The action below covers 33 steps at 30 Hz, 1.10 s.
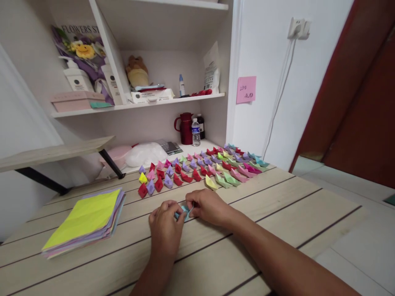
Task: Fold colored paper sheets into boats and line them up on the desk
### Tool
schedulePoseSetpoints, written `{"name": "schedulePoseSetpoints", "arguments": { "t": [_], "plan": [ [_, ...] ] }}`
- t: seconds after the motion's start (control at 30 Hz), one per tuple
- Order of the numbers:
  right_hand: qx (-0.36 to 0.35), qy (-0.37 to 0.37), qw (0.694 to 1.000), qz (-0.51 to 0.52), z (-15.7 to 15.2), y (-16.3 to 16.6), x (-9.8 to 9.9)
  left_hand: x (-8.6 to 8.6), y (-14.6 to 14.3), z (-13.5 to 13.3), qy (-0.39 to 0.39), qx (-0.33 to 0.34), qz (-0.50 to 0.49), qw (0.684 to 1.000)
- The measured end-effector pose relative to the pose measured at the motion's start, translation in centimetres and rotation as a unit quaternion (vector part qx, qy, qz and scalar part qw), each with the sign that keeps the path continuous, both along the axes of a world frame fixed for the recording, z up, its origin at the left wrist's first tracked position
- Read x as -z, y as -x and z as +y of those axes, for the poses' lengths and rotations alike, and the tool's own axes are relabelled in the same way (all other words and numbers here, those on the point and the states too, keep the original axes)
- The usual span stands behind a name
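Note:
A small folded piece of light blue paper (186,210) is held between both hands, low over the wooden table. My left hand (166,220) pinches its left side with thumb and fingers, hiding part of it. On the other side, my right hand (205,205) is closed on the right edge. Just beyond the hands stand rows of folded paper boats (196,174) in red, purple, pink, yellow, green and blue. To the left lies a stack of square coloured paper (83,218) with a yellow sheet on top.
The slatted wooden table (253,242) runs up to a white shelf unit (148,107). A red jug (185,128) and a water bottle (196,132) stand at the back. A raised wooden shelf (58,154) with black legs is at left. A pink note (246,89) hangs on the wall.

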State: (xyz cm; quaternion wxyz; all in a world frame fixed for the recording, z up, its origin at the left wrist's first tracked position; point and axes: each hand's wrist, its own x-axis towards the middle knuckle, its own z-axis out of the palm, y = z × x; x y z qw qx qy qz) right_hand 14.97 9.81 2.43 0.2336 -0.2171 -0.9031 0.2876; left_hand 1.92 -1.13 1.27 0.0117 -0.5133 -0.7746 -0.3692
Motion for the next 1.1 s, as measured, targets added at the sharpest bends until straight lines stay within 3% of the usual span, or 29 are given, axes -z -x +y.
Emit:
{"name": "schedulePoseSetpoints", "arguments": {
  "t": [0.33,0.57,1.1],
  "plan": [
    [0.014,0.1,0.993,0.064,-0.3,0.4,-0.1,0.0,0.9,0.3,-0.071,0.037,-0.159,0.984],
    [0.004,0.124,0.987,0.102,-0.4,0.4,-0.5,-0.1,1.2,0.2,-0.062,0.045,-0.257,0.963],
    [-0.068,0.158,0.979,0.112,-0.5,0.5,-0.4,0.0,1.2,0.3,-0.054,0.026,-0.284,0.957]
  ]
}}
